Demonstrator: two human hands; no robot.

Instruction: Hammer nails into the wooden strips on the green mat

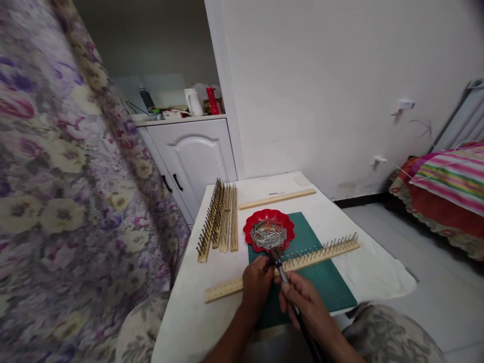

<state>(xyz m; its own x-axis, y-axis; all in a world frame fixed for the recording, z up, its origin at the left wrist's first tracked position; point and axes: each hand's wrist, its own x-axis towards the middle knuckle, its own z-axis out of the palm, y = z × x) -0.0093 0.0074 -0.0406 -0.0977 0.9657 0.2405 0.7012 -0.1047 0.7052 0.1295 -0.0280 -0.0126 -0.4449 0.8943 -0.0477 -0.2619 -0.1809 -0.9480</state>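
Note:
My right hand (302, 297) is wrapped round a hammer (282, 272), whose dark head is close to my left fingertips. My left hand (257, 281) is closed over a wooden strip (223, 291); whatever its fingers pinch is hidden. To the right of my hands, rows of upright nails (328, 248) stand in this strip. Its left end shows small holes and no nails. Under the strip lies a green mat (310, 229). Just beyond my hands, a red scalloped dish (247, 227) partly on the mat holds a heap of loose nails (268, 235).
Several nail-studded strips (210, 222) lie at the left of the white table (189, 322). A bare strip (278, 199) and a couple of loose nails (276, 193) lie near the back edge. A floral curtain (75, 176) hangs left; a bed (449, 186) stands right.

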